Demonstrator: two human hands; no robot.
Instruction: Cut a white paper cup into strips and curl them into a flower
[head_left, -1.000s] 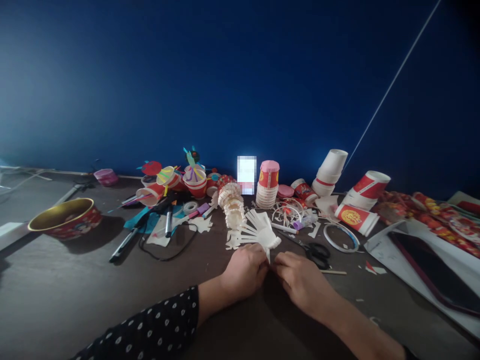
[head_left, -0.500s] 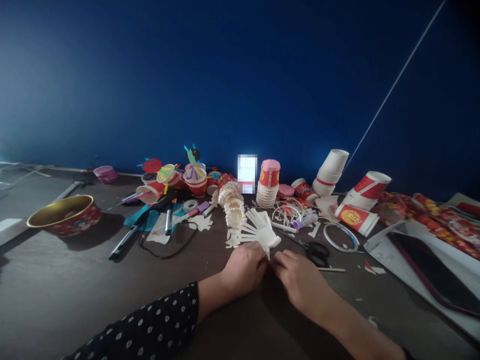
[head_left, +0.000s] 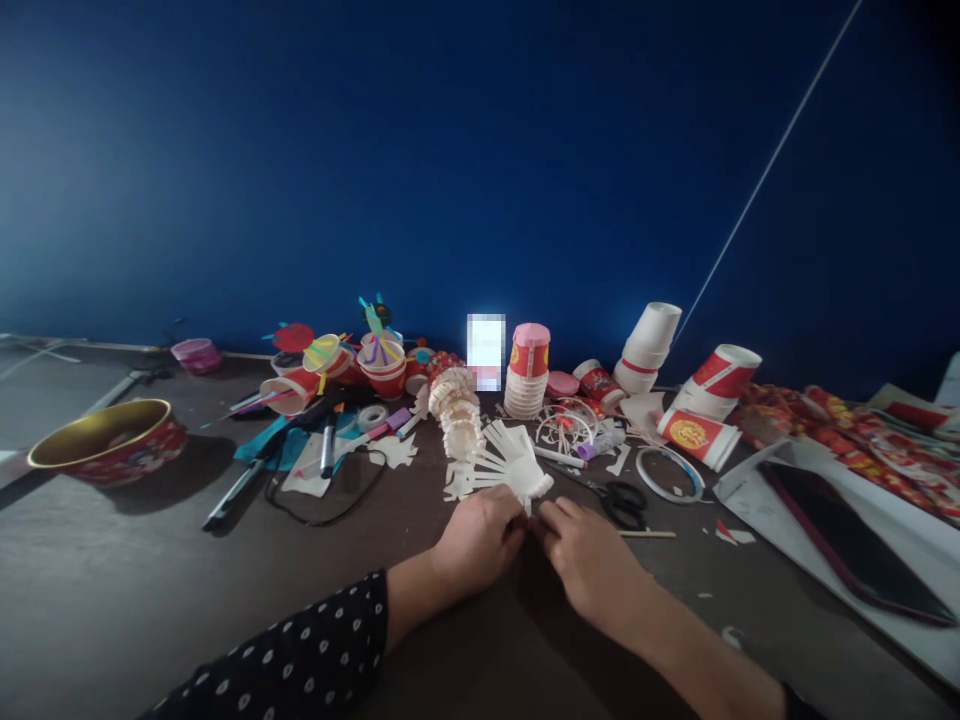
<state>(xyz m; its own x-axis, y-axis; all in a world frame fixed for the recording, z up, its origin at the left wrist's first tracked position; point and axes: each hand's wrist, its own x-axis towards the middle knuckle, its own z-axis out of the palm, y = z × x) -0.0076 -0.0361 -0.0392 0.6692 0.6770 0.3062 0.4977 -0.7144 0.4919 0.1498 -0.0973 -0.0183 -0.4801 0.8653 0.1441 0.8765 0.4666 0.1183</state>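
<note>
Over the dark brown worktop (head_left: 225, 585), bare left hand (head_left: 480, 535) and right hand (head_left: 596, 560) curl beside fan-slit white paper (head_left: 517, 457), grip contents unclear; gentle pinching should avoid tears.

A craft corner can be seen: paper cups (head_left: 697, 438), scissors (head_left: 624, 504), pens (head_left: 328, 450), tape (head_left: 373, 427) and bits of cut paper (head_left: 397, 452) are spread over a dark worktop (head_left: 225, 590).

No legible text, emblem (head_left: 687, 432) on red cup (head_left: 713, 440) unclear
</note>
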